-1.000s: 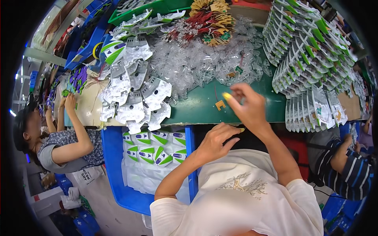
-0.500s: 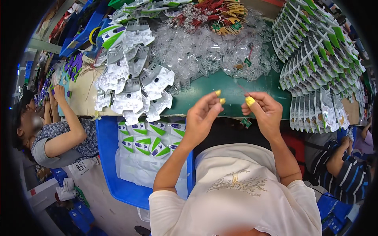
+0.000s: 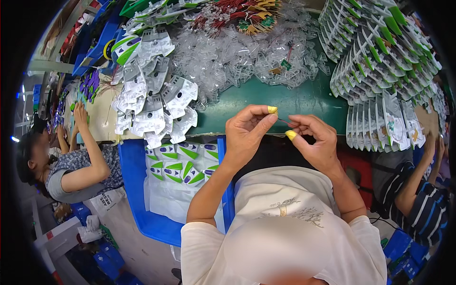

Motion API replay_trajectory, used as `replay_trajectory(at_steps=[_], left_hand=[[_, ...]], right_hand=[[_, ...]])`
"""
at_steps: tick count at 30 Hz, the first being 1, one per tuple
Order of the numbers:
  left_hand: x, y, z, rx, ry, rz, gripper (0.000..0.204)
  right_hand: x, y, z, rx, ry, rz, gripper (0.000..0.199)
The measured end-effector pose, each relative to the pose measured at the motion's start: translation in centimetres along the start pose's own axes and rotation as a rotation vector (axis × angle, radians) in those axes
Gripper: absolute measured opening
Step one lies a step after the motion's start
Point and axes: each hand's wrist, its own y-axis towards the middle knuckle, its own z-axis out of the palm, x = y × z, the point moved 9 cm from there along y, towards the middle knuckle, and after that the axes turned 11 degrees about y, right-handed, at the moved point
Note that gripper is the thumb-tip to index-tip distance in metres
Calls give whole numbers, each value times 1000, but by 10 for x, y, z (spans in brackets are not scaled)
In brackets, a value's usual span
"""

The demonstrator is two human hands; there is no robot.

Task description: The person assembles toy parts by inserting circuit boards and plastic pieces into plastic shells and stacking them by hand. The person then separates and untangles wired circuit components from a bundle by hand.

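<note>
Two blue bins are showing around me. One blue bin (image 3: 142, 209) is sitting at my left knee, below the table edge, and it is holding a white bag (image 3: 166, 199) with green-and-white printed cards (image 3: 178, 164) lying on top. Another blue bin (image 3: 102, 38) is standing far off at the upper left; what it is carrying I cannot make out.

I am holding both hands up close together over the near edge of the green table (image 3: 294, 102). My left hand (image 3: 244, 135) is curling inward, thumb and forefinger pinching, a yellow finger cot (image 3: 272, 109) covering that fingertip. My right hand (image 3: 316, 142) is mirroring it, also pinching, with its own yellow cot (image 3: 290, 135) on the thumb. Between the two pinches I am gripping a thin wire piece (image 3: 284, 121), reddish, stretched across the small gap between my fingertips, just above the table's front edge.

Beyond my hands a heap of clear plastic shells (image 3: 237, 57) is spreading across the table, grey-white blister cards (image 3: 152, 99) are piling up at the left, and rows of green-tipped packaged cards (image 3: 380, 66) are fanning out at the right.

The wire piece is too small to tell what it is, and most of it is hidden inside my fingers. A person (image 3: 66, 166) on my left and a striped sleeve (image 3: 418, 204) on my right are both cut off by the rim.
</note>
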Motion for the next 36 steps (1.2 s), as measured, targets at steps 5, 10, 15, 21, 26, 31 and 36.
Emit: replay_trajectory(at_steps=[5, 10, 15, 21, 26, 31, 36], left_hand=[[3, -3, 3, -74, -64, -26, 17], [6, -5, -1, -86, 35, 16, 20], [9, -13, -3, -84, 218, 33, 21], [39, -22, 0, 255, -71, -359, 26], [41, -30, -9, 287, -317, -547, 27], [-74, 1, -82, -232, 1257, 346, 46], [-63, 16, -136, -492, 1694, 311, 34]], right_hand=[[16, 8, 10, 22, -169, -218, 30], [19, 9, 17, 20, -264, -187, 20], [10, 8, 22, 95, -249, -130, 17], [-33, 2, 20, 241, 88, 186, 16], [-31, 7, 41, 321, 164, 184, 10], [-25, 11, 28, 208, 155, 146, 12], [-35, 4, 34, 222, 234, 296, 10]])
